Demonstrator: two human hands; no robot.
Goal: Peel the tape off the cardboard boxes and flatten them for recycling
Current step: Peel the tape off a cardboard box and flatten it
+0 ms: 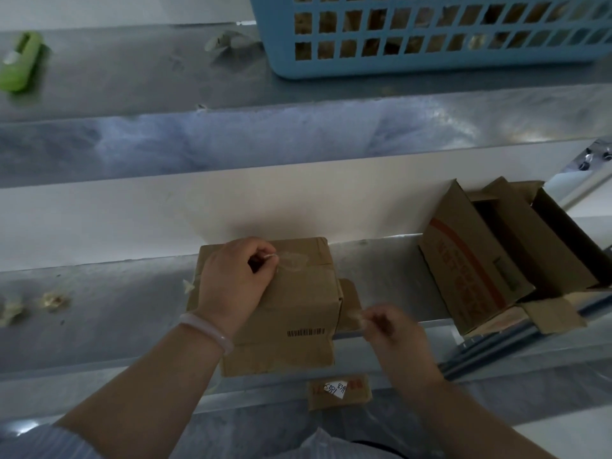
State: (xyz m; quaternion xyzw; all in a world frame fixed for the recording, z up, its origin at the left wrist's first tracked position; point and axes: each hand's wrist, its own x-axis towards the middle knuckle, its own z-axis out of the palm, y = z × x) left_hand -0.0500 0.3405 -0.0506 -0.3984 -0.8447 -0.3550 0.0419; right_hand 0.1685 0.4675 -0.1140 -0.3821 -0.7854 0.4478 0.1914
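Our left hand is resting on top of the small box, thumb and forefinger pinching the lifted end of the clear tape that is running away from the fingertips. Our right hand, blurred, is hovering just off the box's near right corner, fingers curled and pinching what looks like a tape scrap. We are judging the box light and fairly stiff, and the tape thin, clingy and likely to tear, so we are favouring a low, slow pull from the freed end while the palm is pinning the lid. Below the left wrist a barcode is showing, its digits too small to read. Nearer us a cardboard piece is carrying a white label handwritten "5391". Well beyond the right hand, an open box is lying on the worktop; its orange print is unreadable.
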